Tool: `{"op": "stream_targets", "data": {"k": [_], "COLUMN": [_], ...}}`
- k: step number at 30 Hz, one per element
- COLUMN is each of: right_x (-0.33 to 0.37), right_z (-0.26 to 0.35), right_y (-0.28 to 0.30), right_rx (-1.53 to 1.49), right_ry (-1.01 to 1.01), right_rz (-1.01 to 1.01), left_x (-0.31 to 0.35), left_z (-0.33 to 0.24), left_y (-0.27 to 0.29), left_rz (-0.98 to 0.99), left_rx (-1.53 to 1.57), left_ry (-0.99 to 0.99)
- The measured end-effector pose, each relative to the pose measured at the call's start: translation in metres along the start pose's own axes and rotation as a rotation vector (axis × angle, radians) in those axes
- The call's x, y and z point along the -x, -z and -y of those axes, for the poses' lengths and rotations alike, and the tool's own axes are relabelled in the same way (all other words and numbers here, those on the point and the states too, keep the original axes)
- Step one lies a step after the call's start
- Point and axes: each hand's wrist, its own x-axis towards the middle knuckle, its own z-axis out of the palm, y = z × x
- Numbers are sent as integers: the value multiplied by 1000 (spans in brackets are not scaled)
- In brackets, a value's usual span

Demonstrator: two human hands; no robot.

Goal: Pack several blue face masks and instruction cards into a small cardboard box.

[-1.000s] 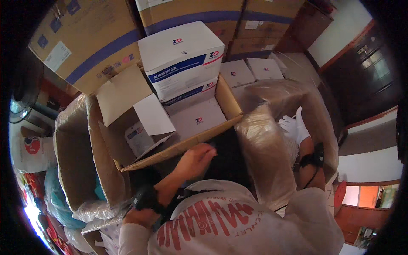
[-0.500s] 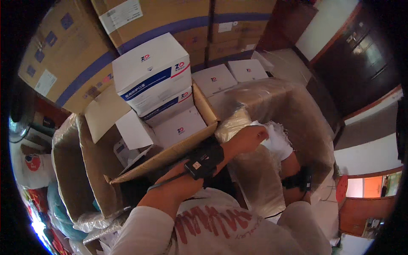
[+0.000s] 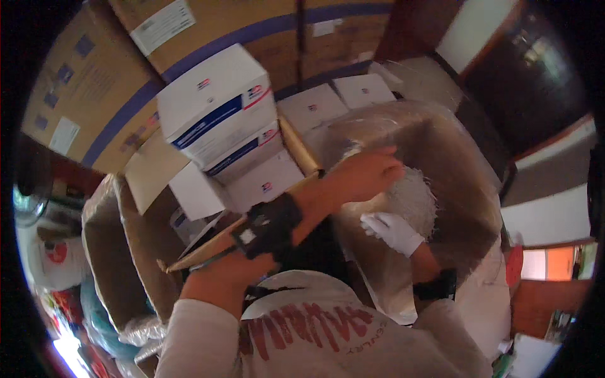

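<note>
My left hand (image 3: pixel 375 171), bare and with a black device (image 3: pixel 268 223) strapped at the wrist, hangs over a plastic-lined cardboard box (image 3: pixel 466 157). Its fingers are curled; what they hold, if anything, is blurred. Lower down inside the box is my right hand (image 3: pixel 397 233), in a white glove, fingers pressed together and pointing left. I cannot make out anything in its grip. Behind the glove lies a bundle of white, stringy-edged material (image 3: pixel 416 198). A pale cream patch shows below my left hand, partly hidden by it.
To the left, an open carton (image 3: pixel 296 148) holds white printed boxes (image 3: pixel 214 104), two of them stacked. More white boxes (image 3: pixel 312 107) stand behind. Large brown cartons (image 3: pixel 220 31) line the back. Another plastic-edged brown box (image 3: pixel 110 246) is at far left; a dark door (image 3: pixel 535 75) is at right.
My gloved right hand has come out from the white bundle toward the left and nearer me. My left hand has risen slightly, and the view has shifted a little.
</note>
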Motion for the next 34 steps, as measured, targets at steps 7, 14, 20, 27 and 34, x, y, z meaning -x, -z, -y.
{"op": "stream_targets", "data": {"k": [7, 14, 20, 27, 34], "right_x": [-71, -136, -214, -307, -317], "right_z": [83, 163, 158, 76, 105], "right_y": [-94, -304, -435, -473, -466], "right_rx": [125, 213, 677, 509, 901], "right_ry": [292, 960, 356, 135, -130], "right_rz": [337, 501, 432, 362, 565], "left_x": [244, 427, 461, 481, 478], "left_z": [58, 93, 90, 92, 97], "left_y": [54, 65, 59, 63, 65], "left_rz": [-569, -969, -863, -942, -948], "left_rx": [-3, -433, -550, -344, -295], "left_ry": [580, 890, 1120, 1085, 1072]}}
